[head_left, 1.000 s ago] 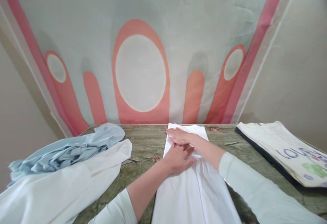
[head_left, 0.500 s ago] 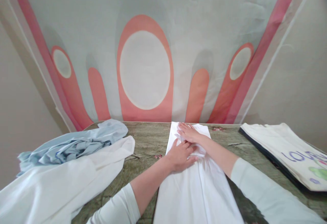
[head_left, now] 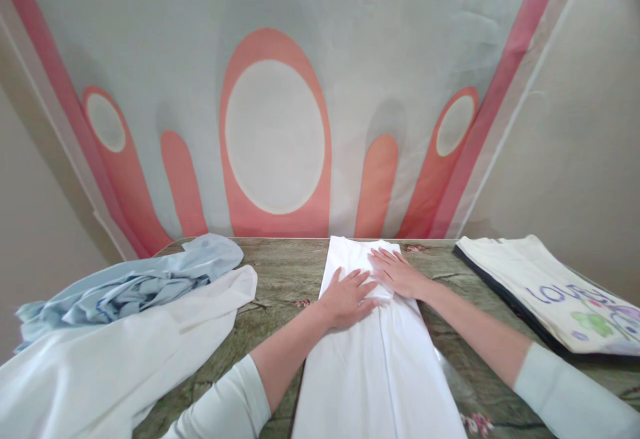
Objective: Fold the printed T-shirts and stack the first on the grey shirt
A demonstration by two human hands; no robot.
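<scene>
A white garment [head_left: 380, 372], folded into a long narrow strip, lies lengthwise on the wood-patterned table, its far end close to the back edge. My left hand [head_left: 347, 299] rests flat on it, fingers spread, left of its middle. Farther back and to the right, my right hand [head_left: 397, 272] also lies palm down on the cloth with its fingers stretched out. Neither hand grips the fabric. Under the hands the far part shows a folded-over layer; what kind of garment it is I cannot tell.
Crumpled light-blue cloth [head_left: 150, 285] and a loose white garment [head_left: 120, 365] lie at the left. Folded cloth with printed lettering [head_left: 555, 292] sits on something dark at the right. The table [head_left: 280, 265] meets a wall with a pink and orange pattern [head_left: 275, 219].
My right hand has slid to the right across the folded cloth, away from the left hand. The left hand stays nearly in place, its fingers more spread. The view has shifted slightly.
</scene>
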